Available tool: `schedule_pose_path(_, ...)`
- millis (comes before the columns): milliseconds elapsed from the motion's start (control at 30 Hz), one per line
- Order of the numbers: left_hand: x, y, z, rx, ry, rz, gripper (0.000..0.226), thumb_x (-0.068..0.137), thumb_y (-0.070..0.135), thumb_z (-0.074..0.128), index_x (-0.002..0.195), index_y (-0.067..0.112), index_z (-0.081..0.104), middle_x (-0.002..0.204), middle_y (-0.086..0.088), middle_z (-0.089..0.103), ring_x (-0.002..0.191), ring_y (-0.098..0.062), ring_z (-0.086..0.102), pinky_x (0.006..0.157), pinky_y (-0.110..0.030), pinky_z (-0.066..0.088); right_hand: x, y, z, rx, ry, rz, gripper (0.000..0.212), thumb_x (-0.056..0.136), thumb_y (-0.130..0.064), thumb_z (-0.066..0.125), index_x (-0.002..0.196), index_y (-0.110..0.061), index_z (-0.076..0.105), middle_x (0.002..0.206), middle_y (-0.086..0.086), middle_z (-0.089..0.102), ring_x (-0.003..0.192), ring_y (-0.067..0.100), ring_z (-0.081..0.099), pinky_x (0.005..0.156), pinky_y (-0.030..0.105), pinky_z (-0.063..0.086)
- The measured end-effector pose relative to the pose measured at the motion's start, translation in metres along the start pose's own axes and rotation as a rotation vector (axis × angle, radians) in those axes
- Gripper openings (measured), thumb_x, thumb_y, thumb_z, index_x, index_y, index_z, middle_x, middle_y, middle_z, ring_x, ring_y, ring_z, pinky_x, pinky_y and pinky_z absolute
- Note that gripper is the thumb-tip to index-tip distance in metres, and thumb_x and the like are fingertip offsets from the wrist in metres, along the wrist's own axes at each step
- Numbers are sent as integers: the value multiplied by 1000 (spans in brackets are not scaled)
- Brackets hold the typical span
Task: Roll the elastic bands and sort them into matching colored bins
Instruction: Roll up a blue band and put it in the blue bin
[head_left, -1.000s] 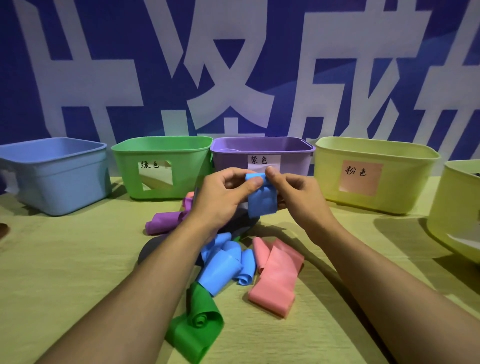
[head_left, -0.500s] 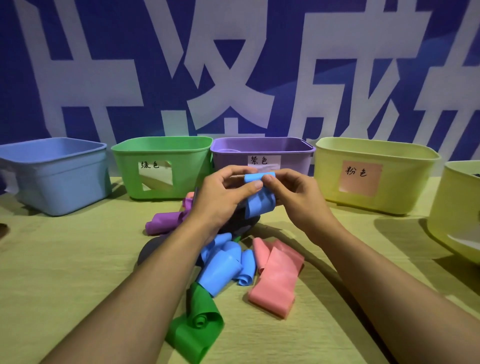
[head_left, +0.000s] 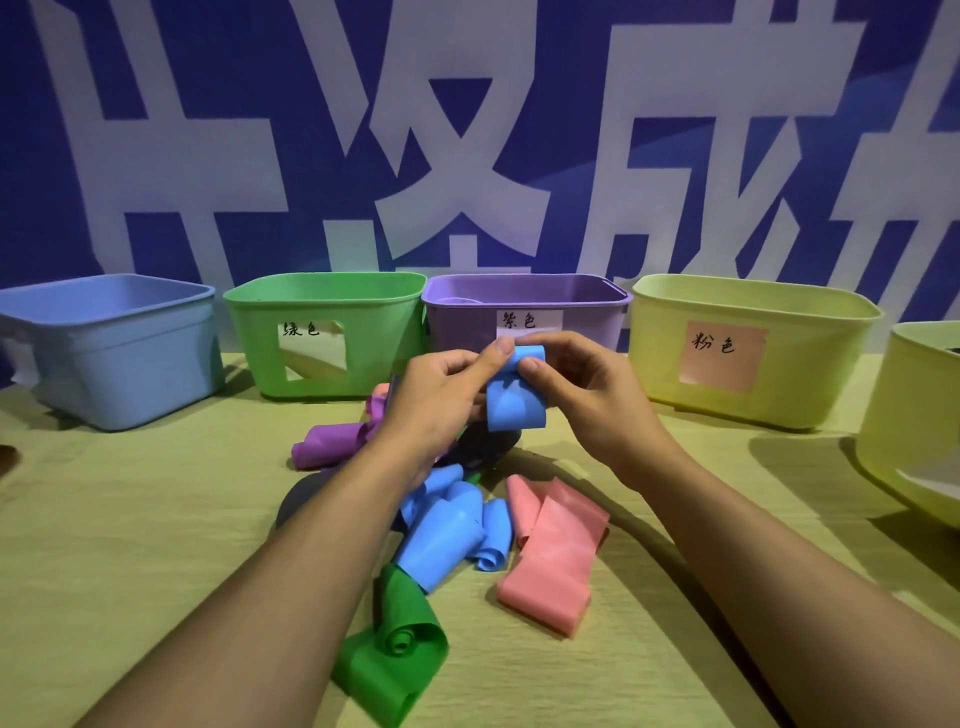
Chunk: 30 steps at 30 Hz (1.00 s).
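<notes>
- Both hands hold a blue band (head_left: 515, 402) up above the table (head_left: 130, 519), in front of the purple bin (head_left: 524, 299). Lifting it clear of the pile likely lets its free end hang down so the top can be rolled without snagging.
- The left hand (head_left: 441, 400) pinches the band's upper left edge between thumb and fingers; its grip is closed on the band.
- The right hand (head_left: 587, 395) also has its grip closed on the band, thumb on the near face below the curl and fingers behind. It seems to turn the roll while the left hand steadies it.
- The blue bin (head_left: 119, 353), the likely home for this band, stands at the far left, well apart from the hands.
- Loose bands wait on the table beneath the arms: a purple band (head_left: 332, 444), more blue bands (head_left: 447, 540), a pink band (head_left: 550, 561) and a green band (head_left: 395, 654).
- Against a second ago, the curl at the top of the held band looks fuller and the hanging tail shorter. The pile and bins have not shifted.
</notes>
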<state>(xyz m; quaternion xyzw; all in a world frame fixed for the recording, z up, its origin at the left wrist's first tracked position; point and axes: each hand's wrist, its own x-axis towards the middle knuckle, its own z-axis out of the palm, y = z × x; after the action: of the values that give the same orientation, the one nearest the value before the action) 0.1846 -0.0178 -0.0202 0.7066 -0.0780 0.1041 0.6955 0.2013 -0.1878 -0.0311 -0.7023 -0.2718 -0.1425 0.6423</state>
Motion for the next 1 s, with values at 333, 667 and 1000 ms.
schedule_pose_path(333,2,-2,0,-32,-33,58,22,93,26,73,105,7,76,100,-15,78,88,-22,73,79,-34,59,-5,-9,3,70,38,133,28,95,-37,67,112,-16,74,100,3,77,91,13,72,71,31,57)
schedule_pose_path(667,2,-4,-1,20,-48,103,19,91,16,76,109,11,74,95,-4,79,86,-15,73,79,-33,59,-1,-9,3,-46,159,224,41,94,-50,65,88,-11,76,76,6,73,72,20,70,66,32,61)
schedule_pose_path(1000,-1,-1,-3,-31,-48,54,25,87,8,79,110,16,72,104,-7,79,100,-22,75,79,-30,60,-1,-6,0,-88,112,140,28,96,-37,67,101,-12,76,80,4,74,65,12,66,65,28,57)
